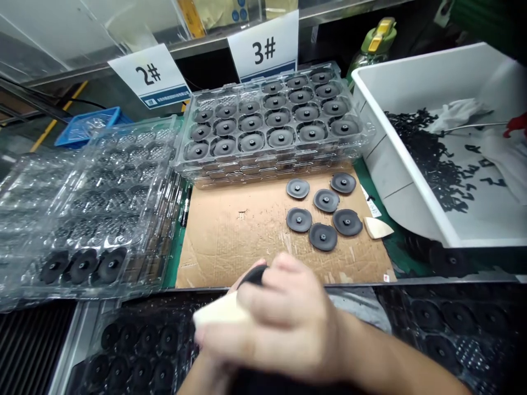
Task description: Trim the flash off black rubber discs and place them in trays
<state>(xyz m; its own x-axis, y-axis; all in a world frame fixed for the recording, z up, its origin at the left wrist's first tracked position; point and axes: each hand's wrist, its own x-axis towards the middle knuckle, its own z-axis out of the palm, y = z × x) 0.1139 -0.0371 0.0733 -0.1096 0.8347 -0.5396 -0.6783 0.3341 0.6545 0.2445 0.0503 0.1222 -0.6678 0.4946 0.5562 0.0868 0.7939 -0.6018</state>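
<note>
A worn brown cardboard sheet [230, 230] covers the middle of the bench, and everything else is placed against it. On its far right part lie six loose dark grey round rubber discs [325, 200], flat, each with a small hub facing up, close together but mostly apart. Just right of them rests a small cream wedge-shaped piece [377, 227]. Along the sheet's far edge sits a stack of clear plastic blister trays [272, 118], its pockets filled with the same discs. Left of the sheet a second stack of clear trays [88, 208] holds three black discs in its near row. Right of the sheet stands a white plastic bin [405, 164] with small black parts scattered inside. Behind the far trays stand white signs reading 2# and 3#.

At the sheet's near edge both hands meet, blurred. The right hand [288, 323] lies on top, fingers curled together around a pale cream block-like tool [220, 312] whose long axis points left. The left hand [247, 280] is mostly hidden beneath; only fingertips show, touching a black disc [254, 274] seen edge-on, and I cannot tell its grip
</note>
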